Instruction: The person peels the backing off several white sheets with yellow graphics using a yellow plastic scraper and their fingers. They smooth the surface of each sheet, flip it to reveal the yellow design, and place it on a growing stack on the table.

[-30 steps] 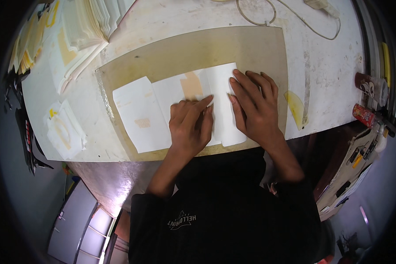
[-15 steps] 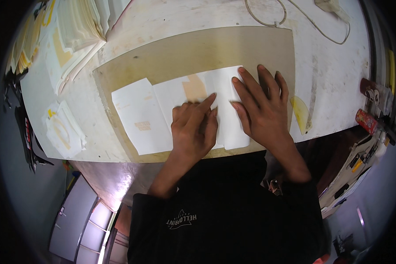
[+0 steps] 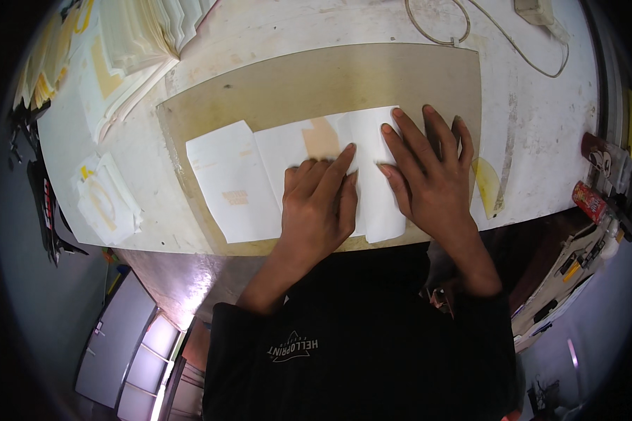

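Observation:
A long white paper sheet with pale orange printed patches lies on a grey-beige mat. Its right part is folded over in a smooth strip. My left hand rests on the middle of the sheet, index finger stretched toward the fold, thumb apart from it and the other fingers curled. Spread over the sheet's right edge, my right hand has its fingers apart, some reaching onto the mat. Neither hand grips anything that I can see. What lies beneath the palms is hidden.
Stacks of paper sheets stand at the far left, and a smaller paper pile lies nearer. A yellow translucent curved piece is right of my right hand. A cable runs across the far right. A red can sits beyond the table edge.
The whole view has shifted slightly, so the table and hands appear a little further right. Both hands keep nearly the same place on the paper.

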Demonstrator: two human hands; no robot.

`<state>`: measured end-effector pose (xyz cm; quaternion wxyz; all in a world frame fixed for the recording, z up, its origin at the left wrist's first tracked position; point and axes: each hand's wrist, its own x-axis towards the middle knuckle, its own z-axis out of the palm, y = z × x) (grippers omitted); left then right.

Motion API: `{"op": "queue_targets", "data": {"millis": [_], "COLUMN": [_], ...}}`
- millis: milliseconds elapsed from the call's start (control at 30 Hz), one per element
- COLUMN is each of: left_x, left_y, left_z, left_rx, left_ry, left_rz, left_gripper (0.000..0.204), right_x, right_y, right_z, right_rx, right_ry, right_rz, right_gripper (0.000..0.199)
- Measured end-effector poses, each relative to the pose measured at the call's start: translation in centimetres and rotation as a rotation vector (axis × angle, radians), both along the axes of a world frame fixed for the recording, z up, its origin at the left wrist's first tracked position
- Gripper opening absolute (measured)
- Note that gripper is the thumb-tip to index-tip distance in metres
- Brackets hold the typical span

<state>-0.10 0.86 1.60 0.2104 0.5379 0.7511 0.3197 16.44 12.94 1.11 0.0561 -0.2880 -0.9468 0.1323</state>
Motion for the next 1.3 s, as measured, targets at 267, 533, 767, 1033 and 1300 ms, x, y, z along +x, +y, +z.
{"op": "queue_targets", "data": {"millis": [267, 533, 767, 1033, 1300], "left_x": [-0.5, -0.3, -0.1, -0.4, 0.1], "left_y": [-0.2, -0.1, -0.3, -1.2, -0.9], "left_z": [0.7, 0.3, 0.5, 1.3, 1.5], "left_rx": [-0.135, -0.103, -0.106, -0.182, -0.175], "left_ry": [0.143, 0.189, 0.224, 0.278, 0.237], "left_rz": [-0.145, -0.161, -0.18, -0.273, -0.242], "left_gripper": [0.057, 0.065, 0.074, 0.106, 0.108], "right_x": [0.4, 3.0, 8.6, 15.0, 12.0], "right_y": [1.3, 0.4, -2.0, -1.8, -2.6], "right_z": [0.5, 2.0, 3.6, -0.1, 1.4], "right_rx": [-0.086, -0.15, -0.212, -0.308, -0.269], "right_ry": [0.056, -0.019, 0.024, 0.229, 0.488], "right_rz": [0.041, 0.061, -0.101, -0.662, -0.523], "right_gripper": [0.047, 0.072, 0.082, 0.052, 0.031]}}
